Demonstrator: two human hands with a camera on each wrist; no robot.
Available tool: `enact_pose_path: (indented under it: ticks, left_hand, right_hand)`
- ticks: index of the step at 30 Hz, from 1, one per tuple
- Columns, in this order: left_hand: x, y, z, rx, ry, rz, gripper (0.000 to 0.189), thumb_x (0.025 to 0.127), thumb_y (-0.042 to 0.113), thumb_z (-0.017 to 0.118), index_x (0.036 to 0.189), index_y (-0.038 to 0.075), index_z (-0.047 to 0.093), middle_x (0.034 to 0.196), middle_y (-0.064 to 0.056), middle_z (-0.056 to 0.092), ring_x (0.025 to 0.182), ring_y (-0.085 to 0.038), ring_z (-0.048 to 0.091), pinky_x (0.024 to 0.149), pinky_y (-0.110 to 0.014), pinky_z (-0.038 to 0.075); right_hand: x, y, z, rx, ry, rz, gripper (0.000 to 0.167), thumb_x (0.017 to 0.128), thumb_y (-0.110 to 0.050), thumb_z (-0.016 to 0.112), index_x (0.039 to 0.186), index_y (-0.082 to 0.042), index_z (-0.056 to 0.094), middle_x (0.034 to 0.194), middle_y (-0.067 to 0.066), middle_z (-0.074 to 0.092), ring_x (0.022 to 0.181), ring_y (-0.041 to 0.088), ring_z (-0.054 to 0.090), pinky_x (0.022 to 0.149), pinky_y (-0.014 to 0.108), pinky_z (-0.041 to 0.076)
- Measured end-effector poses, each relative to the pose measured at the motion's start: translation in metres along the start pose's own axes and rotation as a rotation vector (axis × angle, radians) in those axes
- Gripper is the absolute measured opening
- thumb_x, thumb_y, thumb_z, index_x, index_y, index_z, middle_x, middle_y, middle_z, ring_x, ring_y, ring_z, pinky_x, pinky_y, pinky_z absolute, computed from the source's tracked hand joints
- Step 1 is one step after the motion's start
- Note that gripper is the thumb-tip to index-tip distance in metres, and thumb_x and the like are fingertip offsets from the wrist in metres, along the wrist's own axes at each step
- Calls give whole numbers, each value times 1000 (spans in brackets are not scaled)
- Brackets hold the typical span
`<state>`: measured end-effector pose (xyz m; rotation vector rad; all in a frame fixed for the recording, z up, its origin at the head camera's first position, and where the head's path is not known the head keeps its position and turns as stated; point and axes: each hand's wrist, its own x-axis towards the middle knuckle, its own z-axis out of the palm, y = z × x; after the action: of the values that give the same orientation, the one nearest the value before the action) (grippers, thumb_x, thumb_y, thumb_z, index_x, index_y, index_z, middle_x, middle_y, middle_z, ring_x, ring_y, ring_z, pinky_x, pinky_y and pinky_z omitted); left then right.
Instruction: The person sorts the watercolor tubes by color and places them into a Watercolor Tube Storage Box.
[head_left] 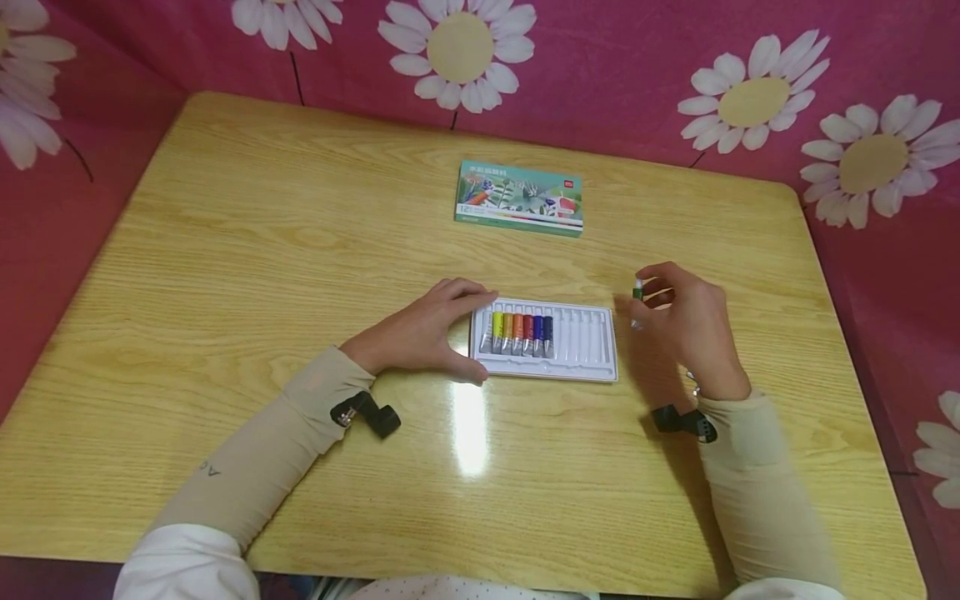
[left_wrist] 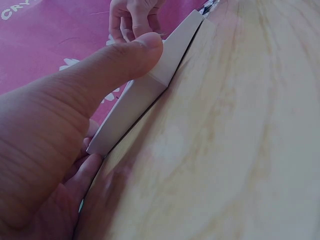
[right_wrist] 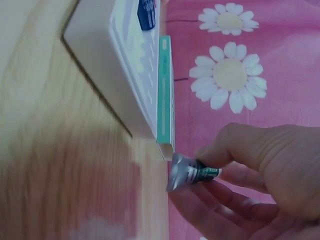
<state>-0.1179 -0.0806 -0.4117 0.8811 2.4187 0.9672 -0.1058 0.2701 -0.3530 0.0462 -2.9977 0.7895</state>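
Observation:
A white plastic tray (head_left: pixel 551 376) lies on the table with several small paint tubes (head_left: pixel 517 335) in its left slots, white and yellow through orange and red to dark blue. The slots to the right of these hold nothing. My left hand (head_left: pixel 420 333) grips the tray's left end, thumb on the near side and fingers at the far side. Right of the tray and above the table, my right hand (head_left: pixel 693 325) pinches a green paint tube (right_wrist: pixel 195 173) between thumb and fingers. Its silver crimped end shows in the right wrist view.
Behind the tray lies a flat green illustrated paint box (head_left: pixel 517 200). The wooden table (head_left: pixel 262 225) meets a pink floral cloth (head_left: pixel 600 75) along its back and sides. A bright light reflection falls on the wood in front of the tray.

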Motion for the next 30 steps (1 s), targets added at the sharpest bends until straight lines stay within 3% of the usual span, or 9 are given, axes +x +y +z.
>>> enact_pose_path:
  ticks: [4,8,14,18,23,30]
  left_hand:
    - [-1,0,0,-2,3,1,113,72,62,87,163,21,34,165,-2,34,155,-24,30,128,-47,32]
    - [-2,0,-1,-4,4,2,113,72,61,87,163,21,33,165,-3,34,154,-24,31,127,-48,33]
    - [-2,1,-2,-4,-1,-3,113,73,60,87,164,21,33,165,-3,34,154,-24,31,127,-48,33]
    - [-2,1,-1,-2,-3,-3,113,73,60,87,164,21,33,165,-3,34,154,-24,31,127,-48,32]
    - [-1,2,-1,2,2,2,112,73,61,87,163,21,34,165,-2,34,155,-24,30,128,-48,32]
    - [0,0,-1,8,3,11,113,73,62,87,163,20,34,166,-3,34,155,-24,29,128,-48,31]
  right_hand:
    - [-1,-6,6,18,-7,-25,39,90,-24,81,123,-7,71,105,17,77,93,33,76,66,9,43]
    - [-1,-14,12,29,-51,-25,38,91,-27,80,123,-8,71,105,16,77,94,32,75,69,14,47]
    - [-3,-24,19,65,-106,2,39,93,-26,78,127,-10,69,110,16,75,98,32,74,81,37,60]
    - [-5,-26,26,117,-105,-36,36,93,-19,78,126,-8,69,110,16,76,97,32,75,86,49,63]
    - [-6,-27,34,156,-110,-107,33,91,-10,76,124,-6,70,108,18,77,95,32,76,86,49,63]
    - [-9,-31,38,181,-146,-104,34,91,-6,76,124,-7,70,109,16,76,95,29,75,88,46,63]
